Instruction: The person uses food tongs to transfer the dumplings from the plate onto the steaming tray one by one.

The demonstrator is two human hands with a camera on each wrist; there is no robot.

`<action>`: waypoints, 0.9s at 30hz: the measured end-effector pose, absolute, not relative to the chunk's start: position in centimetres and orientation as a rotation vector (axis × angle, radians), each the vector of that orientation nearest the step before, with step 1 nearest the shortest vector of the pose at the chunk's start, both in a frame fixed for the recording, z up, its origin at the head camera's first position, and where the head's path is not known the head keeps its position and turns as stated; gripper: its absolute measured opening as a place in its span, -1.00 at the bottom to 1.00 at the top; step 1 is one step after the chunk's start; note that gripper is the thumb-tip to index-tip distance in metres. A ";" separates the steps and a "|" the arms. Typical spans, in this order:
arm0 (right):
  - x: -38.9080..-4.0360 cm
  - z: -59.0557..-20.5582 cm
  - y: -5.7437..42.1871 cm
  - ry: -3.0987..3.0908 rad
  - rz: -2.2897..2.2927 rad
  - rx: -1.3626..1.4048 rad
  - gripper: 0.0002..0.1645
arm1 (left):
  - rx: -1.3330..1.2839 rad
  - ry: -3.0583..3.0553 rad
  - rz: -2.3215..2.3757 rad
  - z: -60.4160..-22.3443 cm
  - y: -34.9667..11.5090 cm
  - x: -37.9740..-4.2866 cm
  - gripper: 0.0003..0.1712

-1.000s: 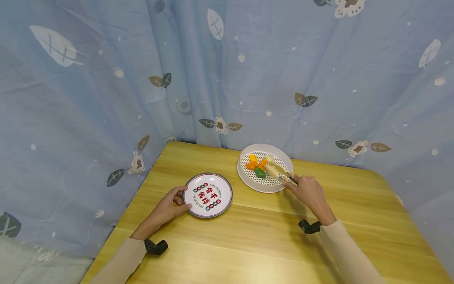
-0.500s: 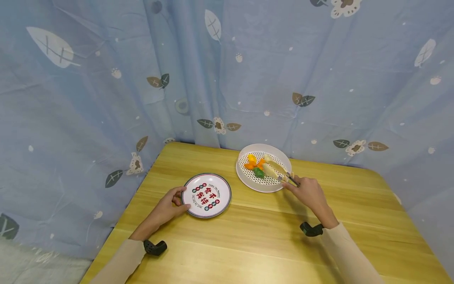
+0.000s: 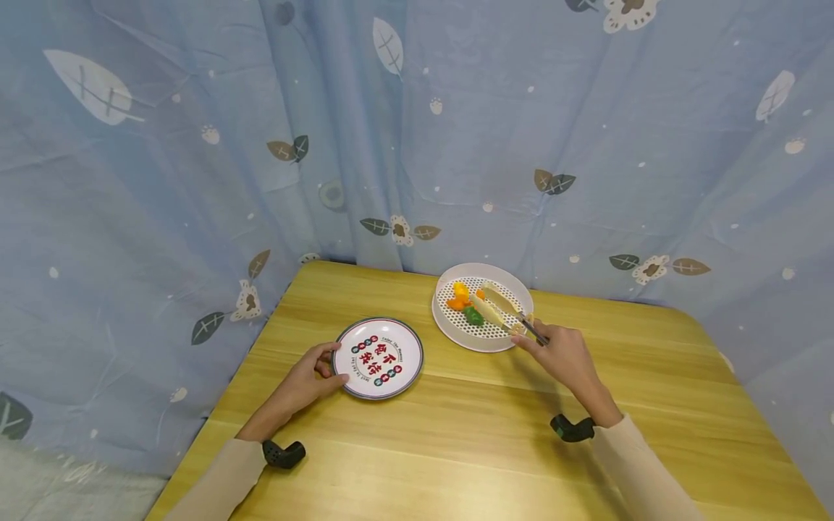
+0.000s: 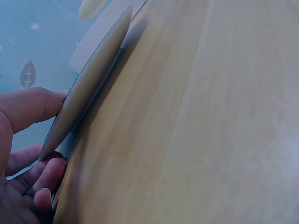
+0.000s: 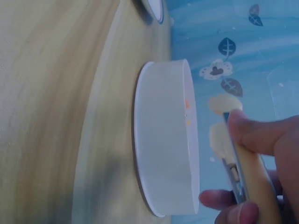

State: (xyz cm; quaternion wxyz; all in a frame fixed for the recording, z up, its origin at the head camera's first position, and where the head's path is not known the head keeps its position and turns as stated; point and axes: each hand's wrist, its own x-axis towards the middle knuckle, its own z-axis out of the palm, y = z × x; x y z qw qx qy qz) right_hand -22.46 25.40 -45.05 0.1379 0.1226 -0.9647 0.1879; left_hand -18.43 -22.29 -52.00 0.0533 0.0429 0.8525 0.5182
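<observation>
My left hand (image 3: 306,380) grips the left rim of a white plate (image 3: 407,358) with red lettering, thumb at the upper edge. In the left wrist view the fingers (image 4: 53,175) curl at the lower edge of the tilted-looking plate (image 4: 91,88). My right hand (image 3: 563,358) holds tongs (image 3: 498,307) with cream-coloured heads and metal arms over a white perforated basket (image 3: 449,333). Inside lie a yellow piece (image 3: 461,289), orange pieces (image 3: 456,304) and a green piece (image 3: 473,317), possibly peppers. The tong heads stand apart and partly hide the pieces.
A wooden table (image 3: 456,449) carries the plate and the basket, a short gap between them. Behind the table hangs a blue patterned curtain (image 3: 482,130). Black wrist devices (image 3: 283,454) sit on both forearms.
The tongs have shifted slightly left over the basket, so their heads now overlap the orange and green pieces. My left hand stays at the plate.
</observation>
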 end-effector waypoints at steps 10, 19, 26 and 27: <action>-21.0 -46.2 23.4 -2.683 0.669 0.520 -0.28 | 0.140 2.601 1.560 -51.7 -22.1 -18.4 -0.21; -19.7 -47.5 21.0 -2.654 0.752 0.665 -0.48 | 0.091 2.587 1.545 -51.8 -22.2 -18.3 -0.19; -19.1 -49.1 19.8 -2.646 0.746 0.796 -0.38 | 0.100 2.578 1.565 -51.7 -22.1 -18.3 -0.20; -19.1 -49.3 19.6 -2.644 0.752 0.816 -0.37 | 0.099 2.580 1.564 -51.7 -22.1 -18.3 -0.20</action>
